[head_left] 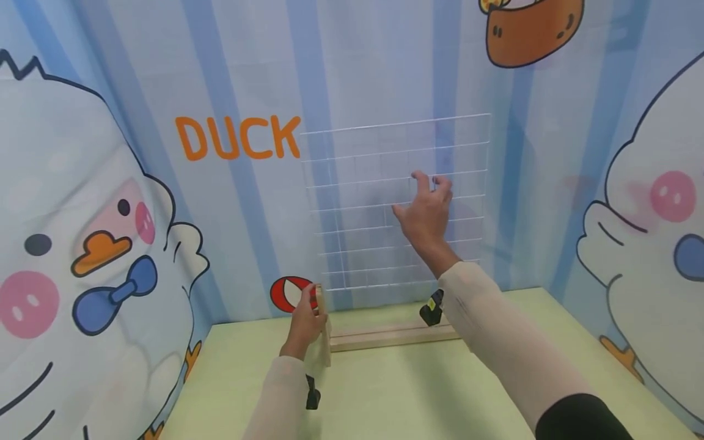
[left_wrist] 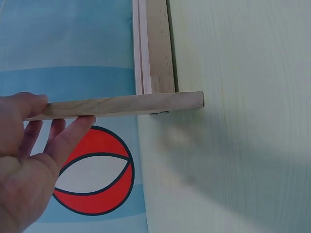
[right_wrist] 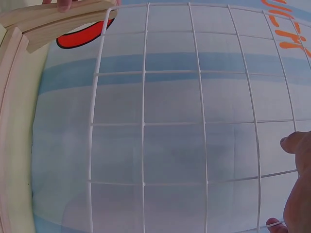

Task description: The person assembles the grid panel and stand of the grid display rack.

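My left hand [head_left: 306, 324] pinches the upper end of a short wooden end piece [left_wrist: 131, 104] between thumb and fingers. That piece joins a long wooden bar [head_left: 396, 340] lying along the back of the table. A white wire grid panel [right_wrist: 144, 97] stands upright above the bar, in front of the backdrop. My right hand [head_left: 428, 220] holds the grid right of its middle, fingers curled at the wires; its thumb shows beside a wire in the right wrist view. The grid's lower left corner is close to the end piece; whether they touch, I cannot tell. My forearm hides its lower right corner.
A striped blue cloth backdrop [head_left: 247, 55] with printed ducks surrounds the pale yellow table [head_left: 396, 391] at back and sides. Small black devices [head_left: 431, 307] sit by both sleeves.
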Tool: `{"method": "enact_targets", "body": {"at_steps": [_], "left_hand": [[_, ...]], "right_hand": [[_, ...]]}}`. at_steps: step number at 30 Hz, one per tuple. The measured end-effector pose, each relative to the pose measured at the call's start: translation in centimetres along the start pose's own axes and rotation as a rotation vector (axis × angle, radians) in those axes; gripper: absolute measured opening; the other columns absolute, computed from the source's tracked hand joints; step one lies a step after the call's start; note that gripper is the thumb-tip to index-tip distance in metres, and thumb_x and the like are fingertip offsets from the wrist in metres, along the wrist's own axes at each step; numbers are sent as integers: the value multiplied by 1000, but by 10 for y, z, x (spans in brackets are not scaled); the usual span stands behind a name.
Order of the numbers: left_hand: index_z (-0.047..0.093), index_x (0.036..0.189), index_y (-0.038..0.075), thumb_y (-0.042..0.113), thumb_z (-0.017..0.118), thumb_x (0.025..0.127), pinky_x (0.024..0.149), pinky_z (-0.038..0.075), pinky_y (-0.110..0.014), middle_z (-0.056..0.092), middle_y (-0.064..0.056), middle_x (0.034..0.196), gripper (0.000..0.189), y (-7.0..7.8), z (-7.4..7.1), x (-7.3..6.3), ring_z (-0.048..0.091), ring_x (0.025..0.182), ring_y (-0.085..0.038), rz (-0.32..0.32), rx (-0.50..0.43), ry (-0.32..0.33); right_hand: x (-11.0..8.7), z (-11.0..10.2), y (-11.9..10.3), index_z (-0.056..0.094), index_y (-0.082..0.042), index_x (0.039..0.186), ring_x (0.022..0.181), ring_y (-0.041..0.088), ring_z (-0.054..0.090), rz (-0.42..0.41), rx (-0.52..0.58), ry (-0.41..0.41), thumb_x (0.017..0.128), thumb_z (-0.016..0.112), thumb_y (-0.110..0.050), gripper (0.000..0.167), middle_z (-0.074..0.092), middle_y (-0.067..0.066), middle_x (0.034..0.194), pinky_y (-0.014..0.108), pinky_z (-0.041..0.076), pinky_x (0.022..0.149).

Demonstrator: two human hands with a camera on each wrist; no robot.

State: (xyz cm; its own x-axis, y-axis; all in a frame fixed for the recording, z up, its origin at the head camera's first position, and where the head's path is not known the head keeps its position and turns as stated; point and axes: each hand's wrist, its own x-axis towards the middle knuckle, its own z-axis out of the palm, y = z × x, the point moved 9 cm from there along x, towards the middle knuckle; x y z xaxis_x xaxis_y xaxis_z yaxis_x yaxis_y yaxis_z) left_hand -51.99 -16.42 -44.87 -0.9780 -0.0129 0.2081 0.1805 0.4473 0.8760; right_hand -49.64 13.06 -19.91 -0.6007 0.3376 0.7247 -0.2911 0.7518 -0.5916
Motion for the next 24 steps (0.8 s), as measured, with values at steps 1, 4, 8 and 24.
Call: {"method": "enact_targets", "body": {"at_steps": [1, 4, 8, 24], "left_hand": [[30, 155, 13, -13, 63, 88, 95, 54, -59, 52, -25, 144, 79, 1, 0, 1, 59, 126, -49, 3, 2, 1], [30, 156, 13, -13, 64, 88, 96, 54, -58, 53, -25, 144, 79, 1, 0, 2, 60, 126, -48, 5, 11, -2], [30, 156, 11, -13, 64, 88, 96, 54, -58, 53, -26, 144, 80, 0, -1, 2, 60, 126, -47, 3, 24, -3], [29, 155, 13, -10, 64, 90, 96, 55, -57, 52, -25, 146, 78, 1, -1, -1, 60, 126, -47, 0, 52, -7]], "right_hand": [[1, 0, -1, 55, -16, 137, 128, 40, 46, 4, -1, 3, 79, 88, -22, 66, 40, 21, 142, 50, 55, 97], [3, 1, -3, 55, -17, 137, 129, 40, 46, 18, 10, 6, 79, 88, -21, 66, 39, 20, 142, 49, 54, 97], [3, 6, -6, 55, -16, 136, 128, 39, 45, 21, 38, -11, 78, 89, -19, 67, 38, 20, 141, 50, 53, 96], [-10, 19, -4, 55, -15, 137, 129, 39, 44, 14, 39, -41, 78, 89, -18, 68, 38, 20, 143, 48, 54, 97]]}}
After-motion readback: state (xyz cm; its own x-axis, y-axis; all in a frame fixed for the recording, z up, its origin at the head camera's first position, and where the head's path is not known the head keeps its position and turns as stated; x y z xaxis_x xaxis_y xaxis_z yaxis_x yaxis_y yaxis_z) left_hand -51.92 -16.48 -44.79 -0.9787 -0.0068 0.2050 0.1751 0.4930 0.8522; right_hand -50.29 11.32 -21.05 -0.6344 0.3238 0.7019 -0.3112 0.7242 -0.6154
